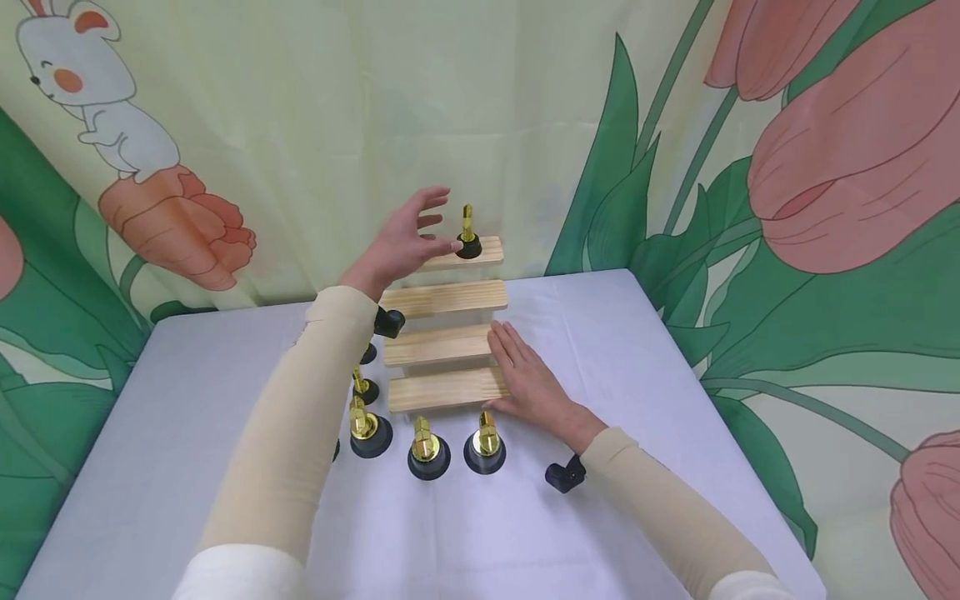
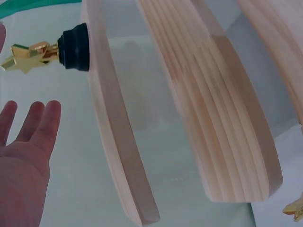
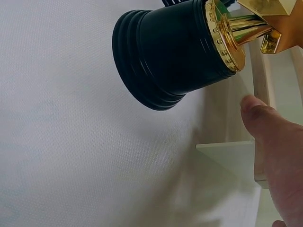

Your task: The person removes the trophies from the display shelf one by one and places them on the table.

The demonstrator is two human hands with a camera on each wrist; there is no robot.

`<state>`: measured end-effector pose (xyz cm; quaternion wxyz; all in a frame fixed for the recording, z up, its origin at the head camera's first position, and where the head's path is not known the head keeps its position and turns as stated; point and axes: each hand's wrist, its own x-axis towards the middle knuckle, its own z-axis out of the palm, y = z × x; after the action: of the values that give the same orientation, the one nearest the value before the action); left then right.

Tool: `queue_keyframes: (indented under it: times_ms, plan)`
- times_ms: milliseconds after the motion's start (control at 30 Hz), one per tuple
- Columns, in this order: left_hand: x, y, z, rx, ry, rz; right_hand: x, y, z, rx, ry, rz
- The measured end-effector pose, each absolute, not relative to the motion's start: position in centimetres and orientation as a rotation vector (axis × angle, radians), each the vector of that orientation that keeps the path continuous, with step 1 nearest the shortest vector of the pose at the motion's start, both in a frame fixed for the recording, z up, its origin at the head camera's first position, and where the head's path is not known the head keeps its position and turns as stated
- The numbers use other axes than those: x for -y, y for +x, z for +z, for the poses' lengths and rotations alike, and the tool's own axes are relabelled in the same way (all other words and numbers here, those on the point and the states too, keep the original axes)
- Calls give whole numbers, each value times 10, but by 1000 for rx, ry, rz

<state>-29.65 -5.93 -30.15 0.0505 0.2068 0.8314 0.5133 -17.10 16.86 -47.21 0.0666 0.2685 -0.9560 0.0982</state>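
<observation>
A small gold star trophy (image 1: 468, 231) on a black base stands upright on the top plank (image 1: 491, 250) of a stepped wooden rack. Beside it is my left hand (image 1: 397, 242), fingers spread and loosely bent, the thumb tip overlapping the base in the head view. In the left wrist view, the fingers of this hand (image 2: 26, 161) are apart from the trophy (image 2: 45, 52). My right hand (image 1: 534, 382) rests with straight fingers against the right end of the lower planks (image 1: 442, 388). Its thumb (image 3: 265, 116) lies along the wood, near a larger star trophy (image 3: 175, 52).
Two gold trophies (image 1: 425, 454) (image 1: 486, 446) stand before the rack, and several more, including one (image 1: 371, 432), line its left side, partly hidden by my left arm. A white cloth covers the table (image 1: 465, 533). Behind hangs a printed curtain (image 1: 480, 100).
</observation>
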Motion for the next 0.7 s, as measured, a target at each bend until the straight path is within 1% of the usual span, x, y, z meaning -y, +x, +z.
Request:
queue_keyframes:
  times_ms: [233,700]
  plan:
    - [47,-297,-304,-2503,671,1565,-170,-171,-474,2833,841,287]
    - [29,-304,-310,-2487,654,1604,-171,-171,-474,2833,838,299]
